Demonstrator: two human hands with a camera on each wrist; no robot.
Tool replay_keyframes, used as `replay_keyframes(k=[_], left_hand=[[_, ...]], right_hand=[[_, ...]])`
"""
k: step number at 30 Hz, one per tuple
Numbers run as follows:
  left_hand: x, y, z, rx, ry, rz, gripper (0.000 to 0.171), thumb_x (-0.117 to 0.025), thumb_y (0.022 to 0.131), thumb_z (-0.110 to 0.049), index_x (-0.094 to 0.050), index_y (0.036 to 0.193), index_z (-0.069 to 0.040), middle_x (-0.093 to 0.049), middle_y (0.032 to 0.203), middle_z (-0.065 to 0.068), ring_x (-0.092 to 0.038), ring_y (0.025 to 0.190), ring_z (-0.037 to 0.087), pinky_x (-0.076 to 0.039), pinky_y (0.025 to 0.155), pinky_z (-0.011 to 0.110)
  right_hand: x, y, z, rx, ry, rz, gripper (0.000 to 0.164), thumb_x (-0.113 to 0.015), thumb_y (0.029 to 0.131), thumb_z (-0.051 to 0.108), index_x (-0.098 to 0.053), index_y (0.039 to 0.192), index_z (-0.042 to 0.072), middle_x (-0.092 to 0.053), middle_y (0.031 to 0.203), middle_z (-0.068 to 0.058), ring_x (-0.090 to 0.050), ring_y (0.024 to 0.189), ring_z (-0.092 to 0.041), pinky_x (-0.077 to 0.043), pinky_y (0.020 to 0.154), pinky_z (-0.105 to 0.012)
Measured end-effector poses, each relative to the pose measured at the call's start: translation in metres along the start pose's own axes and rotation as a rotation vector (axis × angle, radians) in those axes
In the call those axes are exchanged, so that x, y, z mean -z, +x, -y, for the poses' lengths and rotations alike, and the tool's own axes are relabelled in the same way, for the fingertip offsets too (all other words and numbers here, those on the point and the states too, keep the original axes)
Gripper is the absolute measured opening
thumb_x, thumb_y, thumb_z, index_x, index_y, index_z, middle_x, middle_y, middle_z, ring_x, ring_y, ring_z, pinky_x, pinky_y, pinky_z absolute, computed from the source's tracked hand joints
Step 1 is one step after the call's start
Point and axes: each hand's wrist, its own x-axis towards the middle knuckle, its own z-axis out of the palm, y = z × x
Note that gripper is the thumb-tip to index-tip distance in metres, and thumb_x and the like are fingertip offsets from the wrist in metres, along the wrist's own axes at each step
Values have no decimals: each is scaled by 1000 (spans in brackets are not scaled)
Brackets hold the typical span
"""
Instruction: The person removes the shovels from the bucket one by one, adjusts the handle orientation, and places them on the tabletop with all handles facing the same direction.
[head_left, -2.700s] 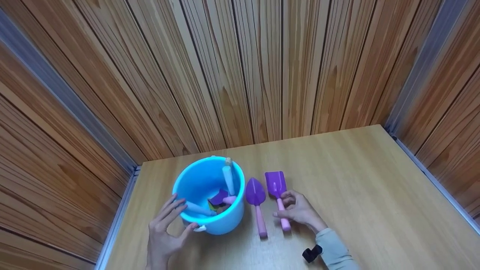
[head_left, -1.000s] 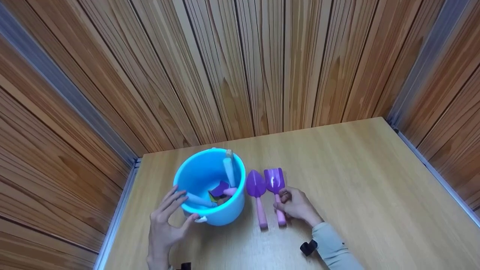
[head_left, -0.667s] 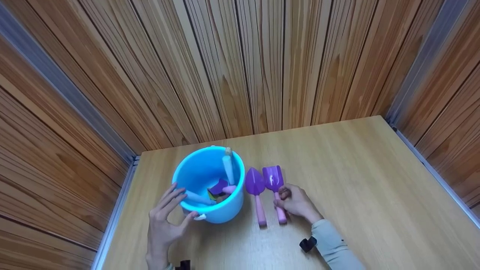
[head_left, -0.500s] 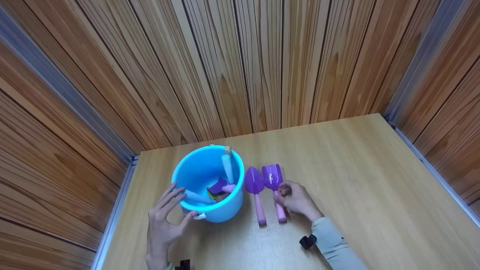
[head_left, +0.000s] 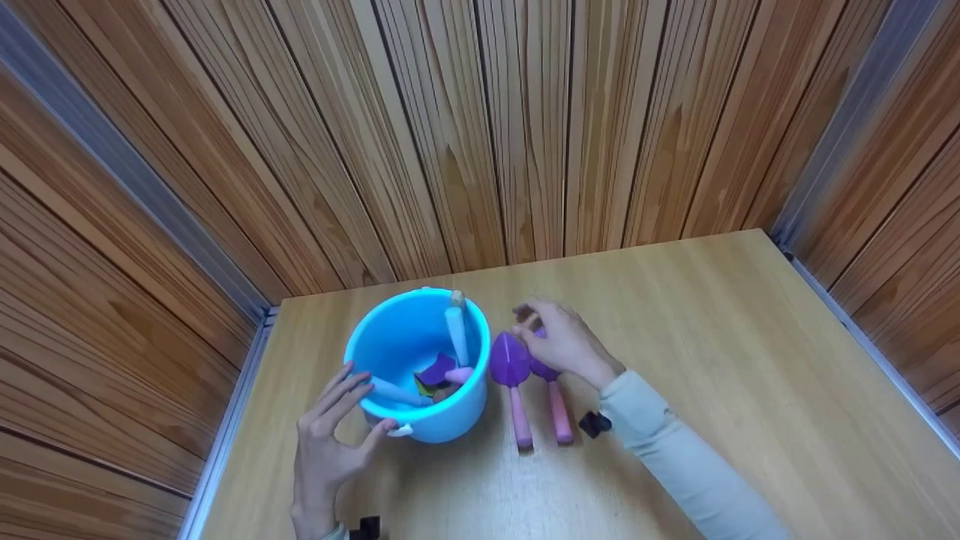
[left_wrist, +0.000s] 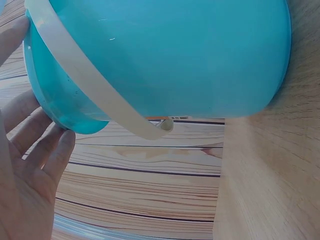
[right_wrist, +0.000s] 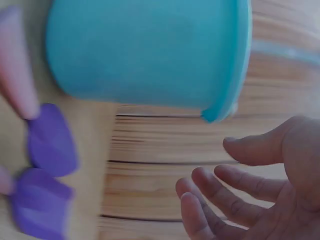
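Got the left hand [head_left: 326,446] coming up from the bottom of the head view, back of it showing, with the left fingers [left_wrist: 40,137] a bit bent and the left thumb [head_left: 373,439] stretched well away from them. Slanting in from lower right with the right forearm [head_left: 690,461], long-sleeved btw. Holding the right hand [head_left: 566,341] farther forward than the left, with right fingers [right_wrist: 235,200] loosely bent and right thumb [right_wrist: 260,149] apart.

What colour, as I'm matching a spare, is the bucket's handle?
White; the handle shows best in the left wrist view.
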Motion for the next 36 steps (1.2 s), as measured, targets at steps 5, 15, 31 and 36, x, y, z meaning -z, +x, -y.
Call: replay_keyframes(k=[5,15,31,36], left_hand=[[2,-2,2,7,-2,-15,59,-95,67,-28,-74,122,-19,-69,129,2,-53,135,23,-42,106,23],[3,0,-1,19,20,-4,59,-94,68,-30,-73,123,-18,-67,131,-3,-54,134,22,-46,103,28],[1,2,-3,8,8,-5,58,-93,70,-31,-73,123,-18,-67,132,-3,-51,137,22,-51,99,50],[0,1,-4,25,6,3,58,-92,70,-32,-73,122,-16,-68,129,2,-51,136,22,-51,99,51]], right_hand=[[-3,15,49,103,-67,57,31,-63,99,29,-63,128,16,-65,121,-4,-62,105,-17,-60,86,-35],[-29,25,106,271,-260,253,44,-66,97,34,-58,135,14,-63,123,-4,-65,104,-17,-61,85,-35],[-91,37,112,51,-517,576,35,-73,90,44,-67,113,18,-63,78,2,-62,69,-15,-56,62,-29],[-108,37,118,-22,-694,579,27,-73,90,39,-67,102,16,-61,68,-1,-62,62,-18,-56,56,-29]])
